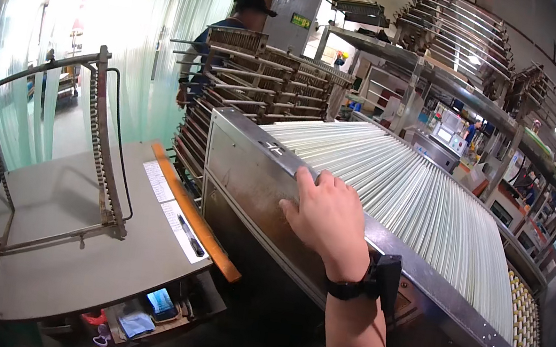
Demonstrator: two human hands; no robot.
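Observation:
My right hand [328,208] rests on the metal side rail [420,268] of a roller conveyor machine. Its fingertips lie over the top edge, and the thumb stands apart against the outer side. A black band with a dark device [368,278] is on that wrist. Beyond the rail, long pale rods [422,199] lie closely side by side across the machine. Nothing shows in the hand, though its fingertips are partly hidden. My left hand is out of view.
A slotted metal rack [103,143] stands on a grey table [141,254] at left, near paper sheets [180,224] and a pen [190,234]. Below, a shelf holds a lit phone [161,302]. Stacked racks [261,87] and a person [239,17] are behind; strip curtains [119,47] hang at left.

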